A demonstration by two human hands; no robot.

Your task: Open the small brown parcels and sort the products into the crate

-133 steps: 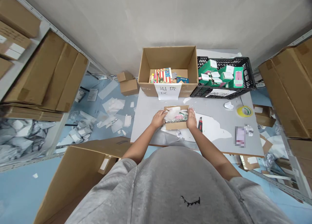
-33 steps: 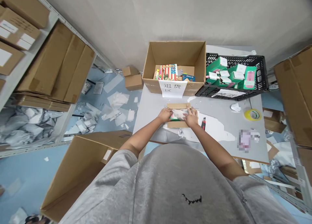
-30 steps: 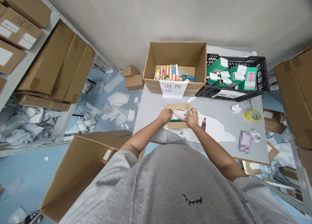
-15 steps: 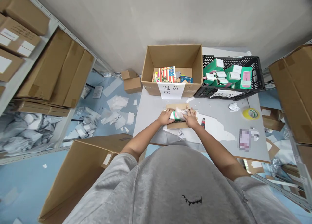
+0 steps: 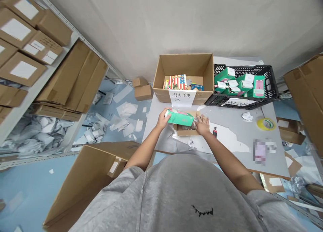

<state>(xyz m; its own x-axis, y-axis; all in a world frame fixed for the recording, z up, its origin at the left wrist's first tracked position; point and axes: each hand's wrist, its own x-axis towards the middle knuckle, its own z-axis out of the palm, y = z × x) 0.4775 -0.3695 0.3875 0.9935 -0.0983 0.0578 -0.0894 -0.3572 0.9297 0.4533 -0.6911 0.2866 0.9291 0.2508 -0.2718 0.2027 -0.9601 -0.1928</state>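
Observation:
My left hand (image 5: 163,119) is closed around the left end of a green box (image 5: 180,118) with a pink panel on top. The box is raised and tilted over a small open carton (image 5: 188,132) on the table. My right hand (image 5: 202,125) rests at the carton's right end, fingers spread. Clear plastic wrap (image 5: 194,123) lies against its thumb side and partly inside the carton. Whether the thumb pinches the wrap is hard to see. A red and black utility knife (image 5: 215,131) lies just right of this hand.
Behind the carton stand a large cardboard box (image 5: 183,96) containing books and a black crate (image 5: 274,85) of green boxes. Yellow tape (image 5: 265,124) and crumpled paper (image 5: 247,116) lie right. A big open carton (image 5: 83,178) stands on the floor to the left, beside shelves.
The green box has come up out of the small carton in my left hand, clear of most of its plastic wrap. My right hand stays by the carton; the view has shifted slightly.

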